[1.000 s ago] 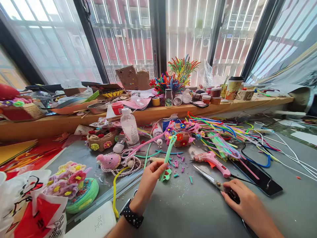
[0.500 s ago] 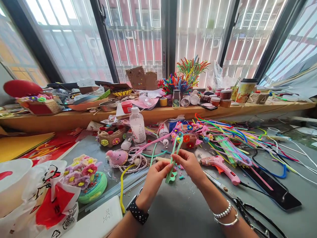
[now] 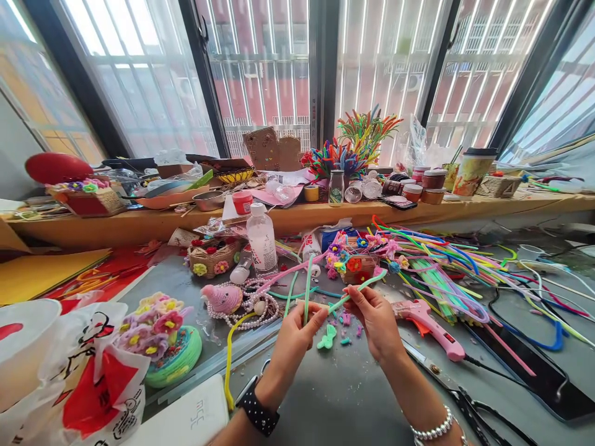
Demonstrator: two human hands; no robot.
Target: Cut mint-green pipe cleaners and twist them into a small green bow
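My left hand [image 3: 295, 337] pinches a mint-green pipe cleaner [image 3: 308, 282] that sticks up from its fingers. My right hand [image 3: 376, 325] has thumb and fingers closed on a mint-green length [image 3: 374, 279] slanting up to the right, its other end reaching toward the left hand. Whether both lengths are one bent pipe cleaner, I cannot tell. Below, on the grey table, lies a small green bow-like piece [image 3: 327, 337] among short fuzzy scraps [image 3: 345, 341]. Just right of my right hand rests a pink glue gun [image 3: 432, 325].
Scissors [image 3: 434, 370] and a black phone-like slab [image 3: 530, 368] lie at right, below a heap of pipe cleaners [image 3: 432, 282]. A bottle [image 3: 261, 241], pink crocheted figure [image 3: 222, 299] and fuzzy flower ornament [image 3: 174, 356] stand at left. A cluttered sill [image 3: 297, 218] runs behind.
My hands have moved apart, the right one shifting right. The green lengths, held together upright before, now spread apart. The green bow-like piece on the table shows more fully. The view has shifted slightly.
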